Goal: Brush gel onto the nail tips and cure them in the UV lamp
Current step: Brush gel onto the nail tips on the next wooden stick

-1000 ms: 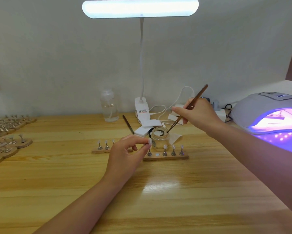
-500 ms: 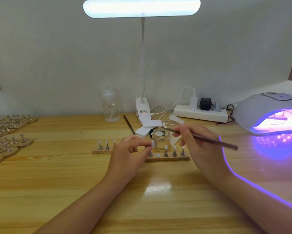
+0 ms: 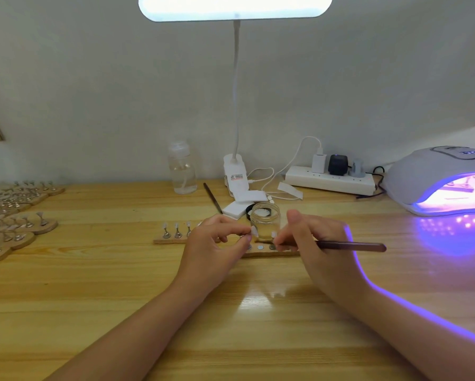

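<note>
My left hand (image 3: 217, 243) pinches a small white nail tip (image 3: 254, 231) on its metal stand, held just in front of the open glass gel jar (image 3: 265, 223). My right hand (image 3: 313, 243) grips a thin brown brush (image 3: 351, 246) lying almost level, handle pointing right, bristle end hidden behind my fingers near the tip. A wooden holder strip (image 3: 261, 253) with round magnets lies under both hands. A second strip (image 3: 170, 239) to the left carries three upright tips. The UV lamp (image 3: 436, 182) glows purple at the right.
Several wooden holders with more tips (image 3: 16, 224) crowd the left edge. Behind the jar lie white pads (image 3: 240, 204), a black lid, a spare brush (image 3: 213, 198), a clear liquid bottle (image 3: 182, 169), the desk lamp's clip base (image 3: 235, 171) and a power strip (image 3: 329, 182).
My right hand came down from above the jar to the table and turned the brush level, then moved closer to the tip in my left hand. My left hand stayed put.
</note>
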